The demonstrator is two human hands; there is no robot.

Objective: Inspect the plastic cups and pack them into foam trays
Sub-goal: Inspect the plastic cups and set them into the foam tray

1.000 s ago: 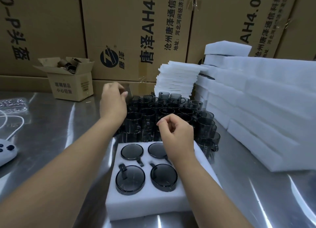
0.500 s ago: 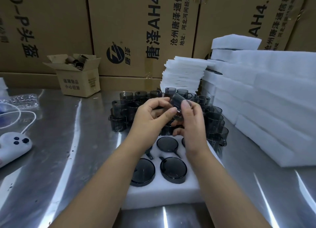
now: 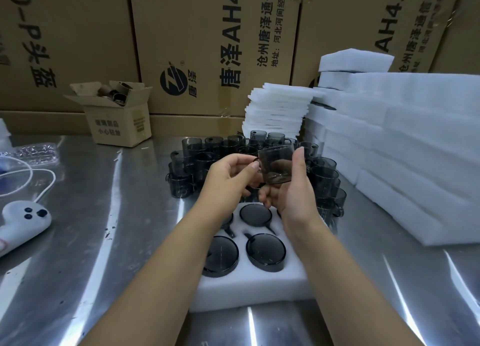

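We hold one smoky cup point(image 3: 276, 164) in both hands above the far end of the tray point(image 3: 259, 286). The left hand point(image 3: 231, 174) pinches its left edge; the right hand point(image 3: 288, 192) curls round its body. The tray lies on the worktop point(image 3: 104, 241) with packed cups point(image 3: 265, 252) seated in its recesses. Loose cups point(image 3: 194, 151) stand just behind it, and foam stacks point(image 3: 415, 151) lie at right.

Head view: worn on the person's head, looking forward and down.
Nearness: close above the left hand point(image 3: 228, 175) and right hand point(image 3: 292, 195).
Facing: large brown cardboard boxes point(image 3: 207, 47) beyond the hands.
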